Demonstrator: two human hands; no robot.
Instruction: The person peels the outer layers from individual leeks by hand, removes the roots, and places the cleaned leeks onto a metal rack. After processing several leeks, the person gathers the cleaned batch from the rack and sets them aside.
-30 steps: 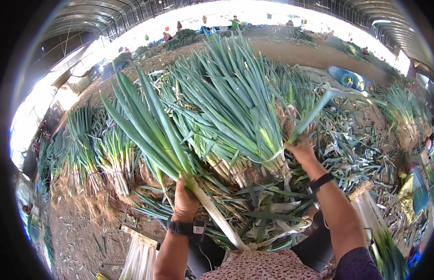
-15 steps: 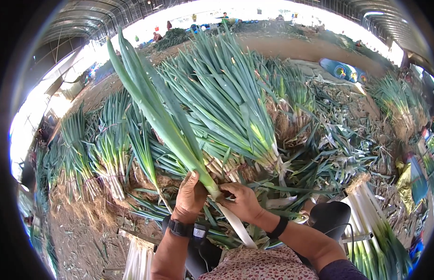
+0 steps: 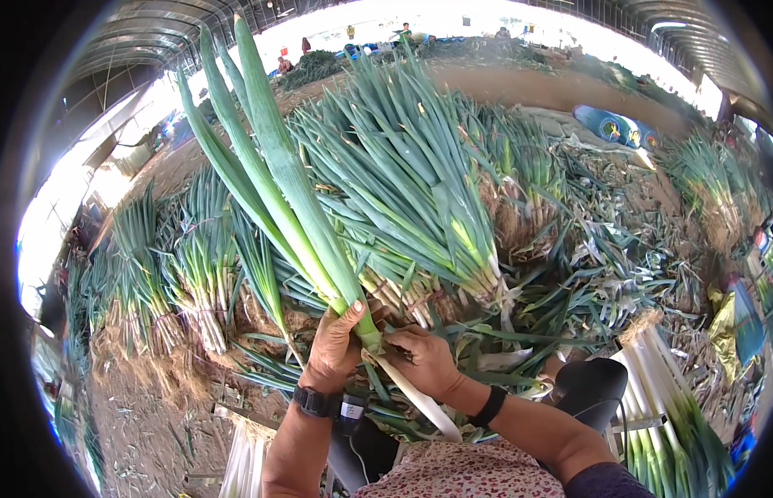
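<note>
A large green onion [image 3: 302, 203] slants up and away in front of me, its long green leaves fanning toward the far left. My left hand [image 3: 333, 344] is wrapped round it where the leaves meet the stem. Just below, my right hand [image 3: 425, 363] is closed in a pinch at the stem, where a loosened bit of the outer layer shows. What its fingertips hold is partly hidden. The bare white stem [image 3: 418, 402] runs down toward my lap between my forearms.
A big heap of green onions [image 3: 403, 183] lies ahead, and tied bundles with roots [image 3: 195, 290] stand at the left. White-stemmed onions rest in a metal rack [image 3: 640, 423] at my right, others [image 3: 244, 461] at my left. Stripped leaves [image 3: 602, 286] litter the ground; a blue roll [image 3: 611, 126] lies beyond.
The onion has turned and tilted more upright, and its leaves now spread apart. My right hand has shifted slightly down and right along the stem; the left still grips it.
</note>
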